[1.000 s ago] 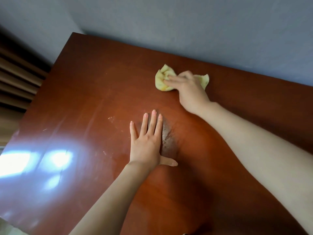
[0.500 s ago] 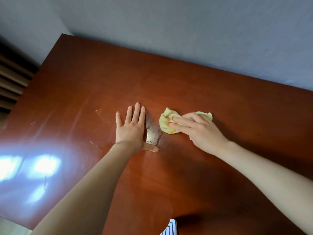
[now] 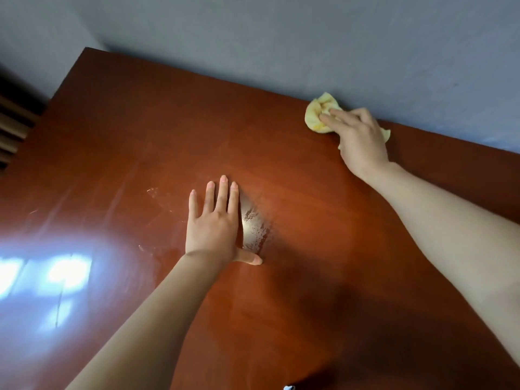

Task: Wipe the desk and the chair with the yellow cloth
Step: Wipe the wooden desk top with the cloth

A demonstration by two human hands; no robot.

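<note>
At the far edge of the reddish desk (image 3: 281, 170) by the grey wall (image 3: 281, 38), right hand (image 3: 360, 139) gripping the bunched yellow cloth (image 3: 318, 114), left hand (image 3: 215, 226) flat mid-desk, fingers straight, beside a smeared patch (image 3: 254, 229)

text: none legible | labels: none | surfaces: desk (image 3: 281, 305)

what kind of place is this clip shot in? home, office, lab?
Likely a bedroom or small office, not a lab: a glossy red-brown wooden desk pushed against a plain grey-blue wall, with brown slats or curtain folds at the left edge.
</note>
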